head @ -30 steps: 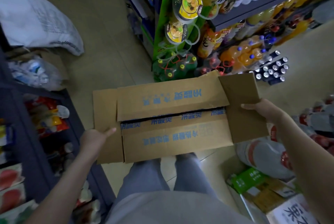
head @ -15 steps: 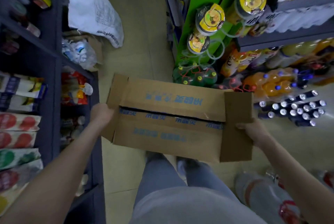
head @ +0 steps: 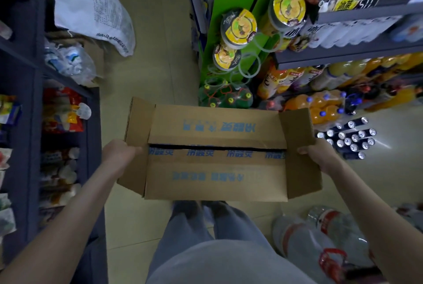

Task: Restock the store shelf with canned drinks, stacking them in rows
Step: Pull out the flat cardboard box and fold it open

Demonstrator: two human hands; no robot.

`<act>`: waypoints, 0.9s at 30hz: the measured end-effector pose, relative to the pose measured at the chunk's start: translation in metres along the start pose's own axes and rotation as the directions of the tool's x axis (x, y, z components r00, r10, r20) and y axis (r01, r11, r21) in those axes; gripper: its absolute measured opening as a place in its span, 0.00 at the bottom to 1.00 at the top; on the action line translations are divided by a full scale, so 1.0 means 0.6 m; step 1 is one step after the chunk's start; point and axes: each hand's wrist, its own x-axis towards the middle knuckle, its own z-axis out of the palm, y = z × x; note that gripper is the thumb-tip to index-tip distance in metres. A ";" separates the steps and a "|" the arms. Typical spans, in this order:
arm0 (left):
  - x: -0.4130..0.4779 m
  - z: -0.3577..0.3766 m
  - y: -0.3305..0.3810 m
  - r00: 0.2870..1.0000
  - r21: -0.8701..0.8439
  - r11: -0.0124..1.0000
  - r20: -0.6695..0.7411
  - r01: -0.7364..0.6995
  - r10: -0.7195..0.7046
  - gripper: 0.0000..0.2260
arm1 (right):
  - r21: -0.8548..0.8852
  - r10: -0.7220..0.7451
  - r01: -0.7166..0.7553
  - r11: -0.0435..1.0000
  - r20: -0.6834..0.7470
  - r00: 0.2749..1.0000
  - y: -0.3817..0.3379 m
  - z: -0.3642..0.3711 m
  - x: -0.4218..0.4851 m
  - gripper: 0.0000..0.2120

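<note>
I hold a brown cardboard box (head: 217,164) with blue printing level in front of me, its top flaps folded almost shut with a dark slit between them. My left hand (head: 119,154) grips its left end flap and my right hand (head: 320,155) grips its right end flap. What the box holds is hidden. A cluster of dark canned drinks (head: 350,139) with silver tops stands on the floor to the right, below the drinks shelf (head: 348,54) stocked with orange and yellow bottles.
A dark snack shelf (head: 34,123) runs along the left. A green noodle-cup display stand (head: 238,32) stands ahead on the right, with green bottles (head: 224,98) at its foot. A white sack (head: 91,6) lies far left. Wrapped water bottles (head: 320,238) lie at my right foot.
I have turned left and stepped along the aisle with the box, which has levelled out. Both hands have shifted to grip the end flaps more firmly.
</note>
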 end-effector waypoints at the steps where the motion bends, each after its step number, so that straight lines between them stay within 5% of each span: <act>1: 0.000 0.010 -0.002 1.000 -0.018 1.000 0.021 0.016 -0.015 0.25 | -0.005 0.000 0.000 1.000 0.004 1.000 0.003 -0.007 0.008 0.12; 13: 0.008 0.003 -0.079 0.988 -0.175 0.977 0.107 0.126 -0.109 0.28 | 0.041 0.020 -0.023 0.999 0.080 0.997 0.058 -0.041 0.047 0.10; 19: 0.013 0.010 -0.083 0.996 -0.082 0.994 0.049 0.072 -0.068 0.29 | -0.063 -0.070 0.068 0.996 -0.038 0.997 0.039 -0.015 0.030 0.15; 27: 0.016 0.032 -0.092 1.000 0.055 0.998 -0.001 0.031 -0.031 0.24 | -0.129 -0.114 0.114 0.985 0.003 0.993 0.009 -0.016 0.041 0.18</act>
